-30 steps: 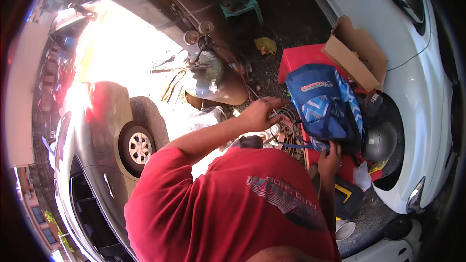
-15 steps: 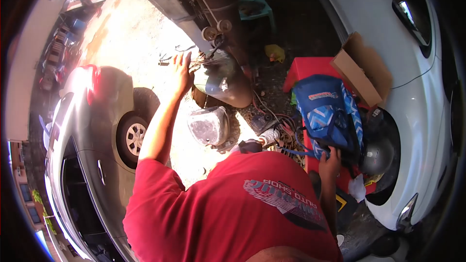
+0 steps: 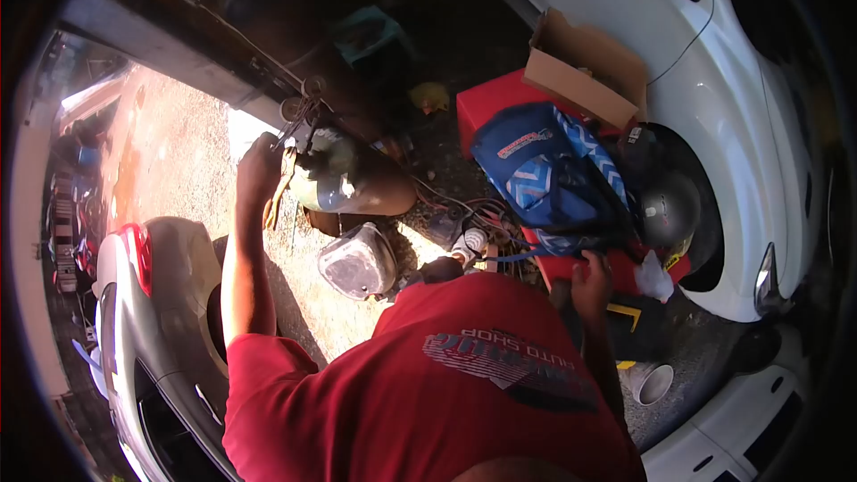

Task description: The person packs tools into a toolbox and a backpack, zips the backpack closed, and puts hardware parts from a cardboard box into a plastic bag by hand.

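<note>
My left hand (image 3: 259,165) is in shade beside the top of a tank-like cylinder (image 3: 357,174), with its fingers curled in at a tangle of dark metal parts. What it grips there, I cannot make out. Yellowish cloth or gloves (image 3: 282,187) hang just below that hand. Round gauges (image 3: 291,109) sit above the cylinder by a post. My right hand (image 3: 591,287) is at the lower end of a blue patterned backpack (image 3: 558,170), fingers loosely bent and apart, with nothing seen in them. The backpack lies on a red box-like surface (image 3: 486,105).
An opened cardboard box (image 3: 585,71) stands behind the backpack. A grey helmet (image 3: 669,210) rests near the white car (image 3: 714,125). A dusty plastic container (image 3: 359,261) and tangled cables (image 3: 486,214) are on the ground. A silver car (image 3: 178,295) stands left.
The view has turned and shifted. My left hand, spread before, has closed in by the metal parts at the cylinder's top. My right hand has drawn back slightly from the backpack.
</note>
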### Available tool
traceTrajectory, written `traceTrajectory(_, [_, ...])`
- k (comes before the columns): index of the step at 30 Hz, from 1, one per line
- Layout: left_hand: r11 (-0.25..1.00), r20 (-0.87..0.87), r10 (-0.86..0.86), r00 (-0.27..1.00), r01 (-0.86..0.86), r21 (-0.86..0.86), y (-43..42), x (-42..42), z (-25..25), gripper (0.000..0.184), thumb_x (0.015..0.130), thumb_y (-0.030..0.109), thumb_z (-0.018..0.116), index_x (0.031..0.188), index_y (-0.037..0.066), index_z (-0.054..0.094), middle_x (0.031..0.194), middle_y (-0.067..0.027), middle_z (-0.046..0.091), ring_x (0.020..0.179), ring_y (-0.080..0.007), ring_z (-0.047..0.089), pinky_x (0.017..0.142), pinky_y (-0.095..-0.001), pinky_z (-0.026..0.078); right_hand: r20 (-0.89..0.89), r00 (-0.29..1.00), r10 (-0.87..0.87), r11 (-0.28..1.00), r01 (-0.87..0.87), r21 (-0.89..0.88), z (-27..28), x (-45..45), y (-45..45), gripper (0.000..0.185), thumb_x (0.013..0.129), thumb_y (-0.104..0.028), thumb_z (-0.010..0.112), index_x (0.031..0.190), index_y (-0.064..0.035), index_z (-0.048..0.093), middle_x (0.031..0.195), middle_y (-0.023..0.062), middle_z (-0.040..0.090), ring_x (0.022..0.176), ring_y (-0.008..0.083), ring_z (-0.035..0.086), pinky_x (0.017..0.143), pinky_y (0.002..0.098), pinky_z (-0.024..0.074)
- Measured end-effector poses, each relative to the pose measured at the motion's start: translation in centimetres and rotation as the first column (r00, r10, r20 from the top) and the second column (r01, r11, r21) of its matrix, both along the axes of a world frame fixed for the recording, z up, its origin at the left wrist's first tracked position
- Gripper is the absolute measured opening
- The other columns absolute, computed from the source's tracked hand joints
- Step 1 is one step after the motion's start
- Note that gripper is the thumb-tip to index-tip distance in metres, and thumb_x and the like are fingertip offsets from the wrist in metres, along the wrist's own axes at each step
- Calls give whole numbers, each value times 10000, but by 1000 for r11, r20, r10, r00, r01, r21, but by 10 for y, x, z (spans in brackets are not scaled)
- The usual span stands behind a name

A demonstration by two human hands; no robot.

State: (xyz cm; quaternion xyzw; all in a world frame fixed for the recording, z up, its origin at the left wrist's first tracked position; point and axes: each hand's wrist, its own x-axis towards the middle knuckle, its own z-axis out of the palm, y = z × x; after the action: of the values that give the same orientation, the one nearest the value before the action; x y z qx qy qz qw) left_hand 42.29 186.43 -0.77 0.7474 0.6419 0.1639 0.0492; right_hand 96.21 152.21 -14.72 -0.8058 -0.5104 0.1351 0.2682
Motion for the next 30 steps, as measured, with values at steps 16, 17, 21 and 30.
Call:
traceTrajectory(16, [749,900,-266,345,661,-32,-96,250,55,194,1052,175,541,1182,31,524,918,-85,663,831,-130,657,742,-281,518,-213,966,145,958,-82,276,133,-47,28,417,909,-181,731,1279,-51,590,1120,187,691,1038,331,694,864,397,540])
traceTrajectory(17, [727,950,-181,255,685,-46,-105,262,36,191,1058,176,528,1198,48,507,924,-70,654,830,-130,660,744,-279,524,-207,971,119,958,-58,280,134,-52,30,417,909,-181,731,1279,-51,590,1120,187,691,1038,331,694,864,397,540])
traceTrajectory(21, [617,984,164,69,772,-156,-152,298,7,219,1059,140,499,1252,53,444,943,-78,652,815,-148,667,738,-301,543,-680,712,177,984,-123,127,113,-64,31,309,970,-184,667,1239,-47,605,973,136,719,883,209,707,769,335,531])
traceTrajectory(30, [365,991,20,130,922,-129,-170,322,-22,442,973,-29,511,1384,42,366,1024,-3,536,845,-65,497,718,-223,430,-721,634,279,950,-292,112,127,-47,-9,264,1007,-161,620,1252,-62,610,868,66,687,769,144,650,720,305,509])
